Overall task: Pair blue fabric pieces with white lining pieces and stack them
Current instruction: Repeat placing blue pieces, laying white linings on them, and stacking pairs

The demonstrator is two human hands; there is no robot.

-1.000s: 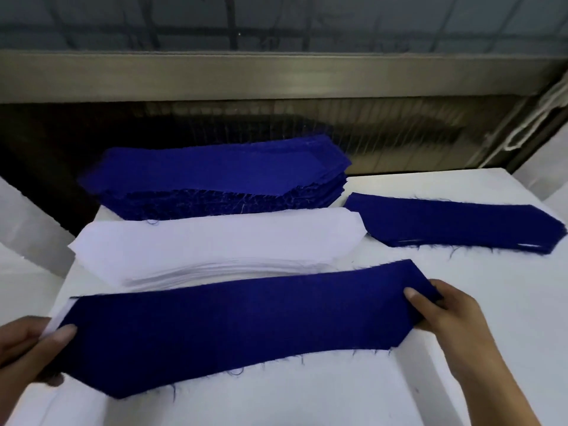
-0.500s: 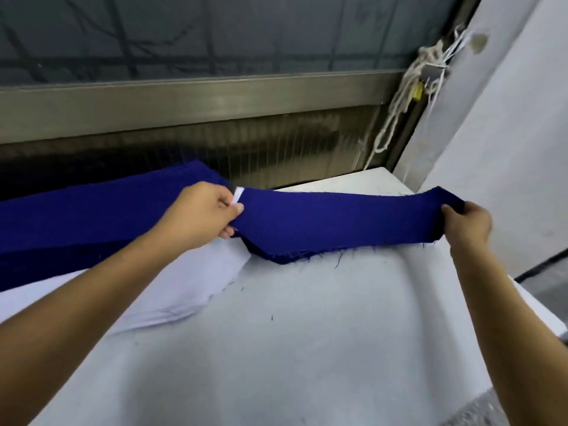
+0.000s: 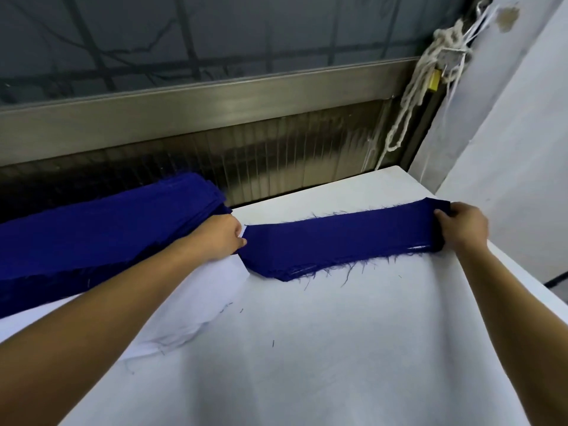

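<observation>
A long blue fabric piece [image 3: 344, 241], with white lining showing at its left tip and lower edge, lies on the paired stack at the table's far right. My left hand [image 3: 219, 238] pinches its left end. My right hand [image 3: 464, 227] grips its right end. To the left lies the thick stack of blue pieces [image 3: 101, 229]. In front of that stack, partly hidden under my left forearm, sits the pile of white lining pieces [image 3: 215, 287].
The white table [image 3: 307, 348] has its far edge against a metal window frame [image 3: 215, 96] and a grille. A white wall [image 3: 516, 149] rises at the right, with a bundle of white cord [image 3: 430, 72] hanging in the corner.
Both hands carried the blue piece with its lining from the near table edge to the far right and lowered it onto the piece lying there. The view turned right.
</observation>
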